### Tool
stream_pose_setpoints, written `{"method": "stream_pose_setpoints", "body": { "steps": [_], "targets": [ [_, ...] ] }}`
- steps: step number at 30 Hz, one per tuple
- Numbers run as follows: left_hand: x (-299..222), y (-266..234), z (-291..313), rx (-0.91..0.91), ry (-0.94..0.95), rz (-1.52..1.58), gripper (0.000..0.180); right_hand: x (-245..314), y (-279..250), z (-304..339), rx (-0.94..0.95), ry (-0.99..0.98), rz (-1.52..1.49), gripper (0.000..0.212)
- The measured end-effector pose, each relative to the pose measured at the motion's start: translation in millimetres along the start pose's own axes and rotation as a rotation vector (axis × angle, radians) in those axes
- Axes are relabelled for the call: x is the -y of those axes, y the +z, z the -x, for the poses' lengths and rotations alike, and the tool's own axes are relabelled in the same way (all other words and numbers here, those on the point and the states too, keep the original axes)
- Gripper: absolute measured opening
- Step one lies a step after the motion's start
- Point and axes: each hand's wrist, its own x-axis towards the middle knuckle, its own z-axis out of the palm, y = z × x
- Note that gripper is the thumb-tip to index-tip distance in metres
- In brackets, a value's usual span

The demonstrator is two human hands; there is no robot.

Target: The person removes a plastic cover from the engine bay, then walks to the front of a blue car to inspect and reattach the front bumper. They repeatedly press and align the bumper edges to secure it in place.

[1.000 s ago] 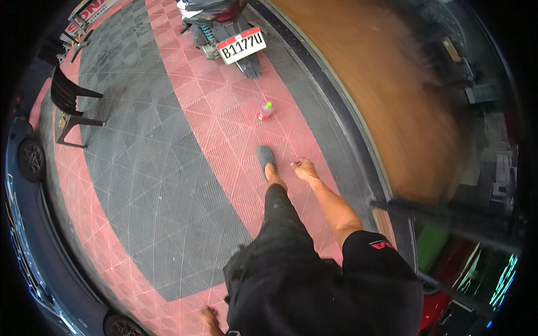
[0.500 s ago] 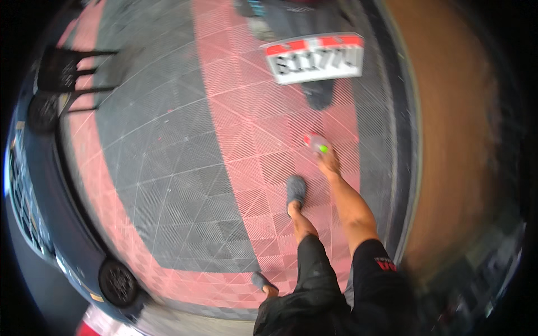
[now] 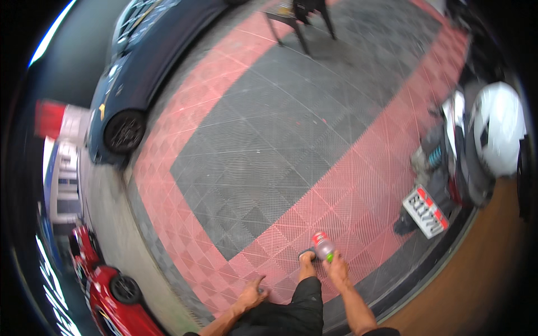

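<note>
My right hand [image 3: 337, 272] is closed around a clear plastic bottle [image 3: 323, 244] with a red end or label and a bright green part next to my fingers. The bottle is held at a tilt over the red floor tiles, in front of my right foot. My left hand [image 3: 252, 294] hangs low beside my left thigh, its fingers apart and nothing visible in it. One grey slipper [image 3: 306, 255] shows on the foot close to the bottle. The far side of my left hand's palm is hidden.
A motorcycle with a number plate [image 3: 426, 211] stands at the right, a white helmet [image 3: 497, 129] on it. A dark blue car [image 3: 159, 61] is parked at the upper left. Far ahead stands a black chair [image 3: 291, 23]. Red cars [image 3: 115, 297] are at lower left; a dark raised edge borders the brown floor [image 3: 443, 277].
My view has swung left, so the motorcycle sits further right and the car higher. My left hand has come into view. The bottle remains in my right hand.
</note>
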Motion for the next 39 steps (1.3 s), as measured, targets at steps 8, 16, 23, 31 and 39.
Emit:
{"method": "stream_pose_setpoints", "body": {
  "steps": [8, 16, 23, 31, 39],
  "targets": [
    [-33.8, -23.9, 60.1, -0.79, 0.381, -0.064, 0.1, 249.6, -117.3, 131.2, 0.241, -0.573, -0.069, 0.046],
    [5.9, -1.5, 216.3, -1.089, 0.285, 0.253, 0.095, 344.6, -139.6, 275.1, 0.276, -1.23, 0.211, 0.026],
    [48.4, 68.9, 365.0, -1.163, 0.191, 0.424, 0.091, 352.8, -103.8, 401.5, 0.467, -1.544, 0.308, 0.025],
    [115.8, 101.7, 477.2, -0.947, 0.164, 0.541, 0.092, 369.5, -46.9, 463.2, 0.837, -2.001, 0.543, 0.039],
    [209.8, 97.5, 477.5, -1.188, -0.048, 0.439, 0.094, 424.3, 45.1, 500.5, 0.783, -1.513, 0.422, 0.051]
  ]
}}
